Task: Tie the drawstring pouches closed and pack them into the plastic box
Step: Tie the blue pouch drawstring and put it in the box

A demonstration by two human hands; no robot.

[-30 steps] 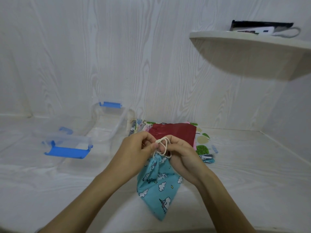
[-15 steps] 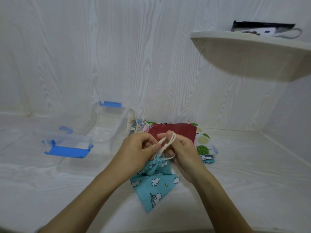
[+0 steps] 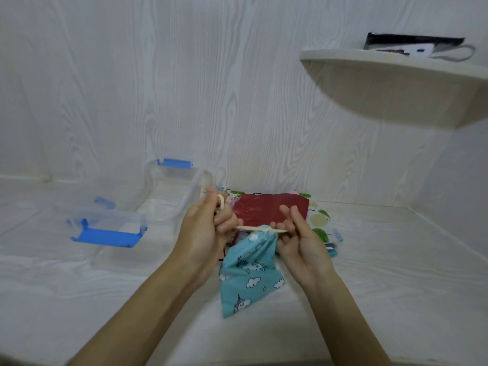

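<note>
While the cream drawstring (image 3: 253,228) runs taut and level between both hands, the blue unicorn pouch (image 3: 250,276) hangs from it by its gathered neck. A knot sits right at the neck.

Head view, details:
- Left hand (image 3: 203,228): fingers curled round the left run of the drawstring, and a loop of it shows up by the thumb. Fingers are pressed together, not spread.
- Right hand (image 3: 301,244): thumb and lower fingers pinch the right end of the drawstring just beside the knot. The index finger sticks up, apart from the others.
- Pouch position: front centre, between the forearms and over the white wood-grain tabletop (image 3: 396,260). Its bottom corner points down-left. Cannot tell whether it touches the tabletop.
- Behind the hands a dark red pouch (image 3: 272,210) lies flat on top of a pile of patterned pouches (image 3: 319,223), close to the back wall (image 3: 158,88). How many are in the pile: cannot tell.
- The clear plastic box (image 3: 169,204) sits left of the pile, open-topped, with a blue latch (image 3: 174,163) at its far end. Nothing readable inside, as the walls are transparent.
- The box lid (image 3: 105,228), clear with blue clips, lies on the tabletop just left of the box.
- A corner shelf (image 3: 396,75) at upper right carries a dark flat item (image 3: 412,43) with a grey cable looped off its right side.
</note>
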